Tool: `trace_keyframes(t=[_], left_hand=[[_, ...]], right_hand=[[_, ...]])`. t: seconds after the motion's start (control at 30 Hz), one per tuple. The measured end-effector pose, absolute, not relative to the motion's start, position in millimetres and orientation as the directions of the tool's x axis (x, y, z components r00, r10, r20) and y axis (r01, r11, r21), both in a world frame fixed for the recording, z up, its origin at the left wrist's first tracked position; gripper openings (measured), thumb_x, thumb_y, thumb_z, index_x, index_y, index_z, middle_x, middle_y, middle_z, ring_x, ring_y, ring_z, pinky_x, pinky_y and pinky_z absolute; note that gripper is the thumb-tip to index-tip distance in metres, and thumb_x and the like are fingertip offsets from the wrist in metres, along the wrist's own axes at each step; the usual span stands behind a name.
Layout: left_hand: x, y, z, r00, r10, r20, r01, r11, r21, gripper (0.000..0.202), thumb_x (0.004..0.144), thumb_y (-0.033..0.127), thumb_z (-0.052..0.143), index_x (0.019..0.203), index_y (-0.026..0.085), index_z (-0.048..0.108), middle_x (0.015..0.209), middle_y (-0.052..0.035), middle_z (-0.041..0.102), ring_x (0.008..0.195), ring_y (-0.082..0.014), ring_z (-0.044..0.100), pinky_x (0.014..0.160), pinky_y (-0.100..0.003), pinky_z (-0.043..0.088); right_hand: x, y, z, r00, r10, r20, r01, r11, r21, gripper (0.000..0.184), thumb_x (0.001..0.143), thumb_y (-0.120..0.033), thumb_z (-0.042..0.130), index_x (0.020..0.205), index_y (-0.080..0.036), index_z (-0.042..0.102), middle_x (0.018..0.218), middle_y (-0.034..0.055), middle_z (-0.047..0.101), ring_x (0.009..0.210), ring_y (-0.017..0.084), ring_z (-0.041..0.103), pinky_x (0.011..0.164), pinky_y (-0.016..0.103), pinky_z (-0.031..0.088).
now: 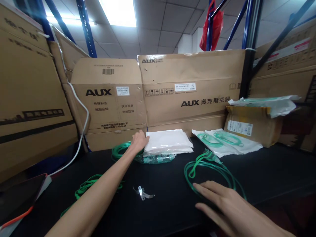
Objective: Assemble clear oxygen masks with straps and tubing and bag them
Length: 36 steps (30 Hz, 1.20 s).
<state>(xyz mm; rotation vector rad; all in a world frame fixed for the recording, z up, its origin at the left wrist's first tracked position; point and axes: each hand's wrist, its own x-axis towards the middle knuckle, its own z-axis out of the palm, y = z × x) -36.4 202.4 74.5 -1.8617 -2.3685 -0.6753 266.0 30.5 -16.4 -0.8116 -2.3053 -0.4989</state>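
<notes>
My left hand [140,140] reaches to the back of the table, its fingers curled at the left edge of a stack of white pouches [169,140]; the fingertips are partly hidden. Beneath and beside it lie a coil of green tubing [120,149] and clear bags with green fittings [158,159]. My right hand [214,197] is open, fingers stretched out, at the front edge of another green tubing coil [212,164] with a green strap [196,164]. Between my forearms lies a small bent metal piece [142,193].
Two white-backed packs with green tubing [222,140] lie at the right, beside a brown carton [251,125] with another pack on top. Green straps [86,186] lie under my left forearm. A dark tablet-like device [22,197] is at the left. Cardboard panels [187,95] stand behind.
</notes>
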Motion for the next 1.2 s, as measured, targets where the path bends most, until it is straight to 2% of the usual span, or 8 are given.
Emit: trace_keyframes(t=[0.2, 0.37, 0.5, 0.73, 0.83, 0.93, 1.03, 1.2], left_hand=[[-1, 151, 99, -0.002, 0.886, 0.464, 0.992, -0.055, 0.109, 0.033, 0.102, 0.038, 0.065, 0.128, 0.017, 0.064, 0.13, -0.0102, 0.066, 0.112, -0.0267, 0.068, 0.096, -0.05, 0.056], [86, 85, 86, 0.49, 0.806, 0.333, 0.859, -0.512, -0.026, 0.039, 0.104, 0.051, 0.055, 0.095, 0.02, 0.077, 0.096, -0.0094, 0.08, 0.09, -0.0266, 0.075, 0.077, -0.037, 0.054], [161, 49, 45, 0.69, 0.688, 0.227, 0.718, -0.689, -0.098, 0.064, 0.093, 0.074, 0.053, 0.091, 0.018, 0.082, 0.087, -0.0153, 0.08, 0.082, -0.0291, 0.074, 0.067, -0.041, 0.052], [182, 39, 20, 0.77, 0.612, 0.182, 0.638, -0.749, -0.178, 0.02, 0.089, 0.037, 0.074, 0.099, 0.02, 0.079, 0.092, -0.0172, 0.076, 0.081, -0.025, 0.069, 0.056, -0.039, 0.047], [149, 32, 25, 0.801, 0.583, 0.138, 0.599, -0.776, -0.199, 0.036, 0.073, 0.032, 0.086, 0.103, 0.016, 0.075, 0.092, -0.0138, 0.074, 0.084, -0.0272, 0.067, 0.055, -0.038, 0.048], [103, 23, 22, 0.828, 0.525, 0.197, 0.56, -0.79, -0.247, 0.022, 0.083, 0.024, 0.079, 0.101, 0.016, 0.07, 0.097, -0.0078, 0.073, 0.092, -0.0262, 0.067, 0.071, -0.037, 0.052], [56, 14, 17, 0.792, 0.551, 0.261, 0.608, -0.745, -0.275, 0.013, 0.085, 0.015, 0.074, 0.093, 0.023, 0.068, 0.095, -0.0017, 0.073, 0.085, -0.0235, 0.069, 0.066, -0.035, 0.048], [18, -2, 4, 0.626, 0.658, 0.419, 0.78, -0.54, -0.316, 0.025, 0.089, 0.013, 0.061, 0.107, 0.028, 0.072, 0.115, -0.0057, 0.077, 0.107, -0.03, 0.07, 0.081, -0.042, 0.055]], right_hand=[[284, 36, 19, -0.544, 0.473, 0.694, 0.668, 0.744, 0.017, 0.043, 0.11, -0.044, 0.039, 0.121, -0.026, 0.076, 0.125, 0.0062, 0.077, 0.103, 0.026, 0.079, 0.082, 0.034, 0.069], [338, 88, 20, -0.445, 0.598, 0.666, 0.707, 0.692, -0.149, 0.031, 0.104, -0.037, 0.052, 0.109, -0.026, 0.081, 0.114, 0.0078, 0.08, 0.103, 0.03, 0.077, 0.093, 0.044, 0.064], [355, 126, 10, -0.437, 0.621, 0.65, 0.714, 0.679, -0.169, 0.033, 0.104, -0.037, 0.051, 0.11, -0.023, 0.08, 0.115, 0.0102, 0.081, 0.105, 0.032, 0.077, 0.093, 0.048, 0.063], [358, 149, -13, -0.435, 0.651, 0.622, 0.705, 0.676, -0.214, 0.038, 0.104, -0.043, 0.052, 0.126, -0.023, 0.075, 0.133, 0.0115, 0.073, 0.124, 0.032, 0.069, 0.106, 0.052, 0.056], [363, 138, -19, -0.434, 0.672, 0.6, 0.701, 0.67, -0.244, 0.04, 0.105, -0.047, 0.05, 0.129, -0.024, 0.074, 0.132, 0.0104, 0.074, 0.127, 0.032, 0.067, 0.11, 0.053, 0.053], [368, 115, -23, -0.42, 0.694, 0.585, 0.707, 0.654, -0.269, 0.04, 0.105, -0.049, 0.05, 0.127, -0.027, 0.075, 0.131, 0.0097, 0.074, 0.125, 0.032, 0.068, 0.109, 0.052, 0.054], [368, 82, -26, -0.417, 0.703, 0.576, 0.72, 0.642, -0.262, 0.036, 0.103, -0.048, 0.055, 0.132, -0.033, 0.071, 0.137, 0.0075, 0.07, 0.123, 0.032, 0.07, 0.105, 0.048, 0.058], [354, 39, -25, -0.486, 0.654, 0.58, 0.668, 0.706, -0.236, 0.045, 0.099, -0.043, 0.065, 0.143, -0.036, 0.059, 0.127, 0.0069, 0.07, 0.111, 0.026, 0.075, 0.09, 0.034, 0.064]])
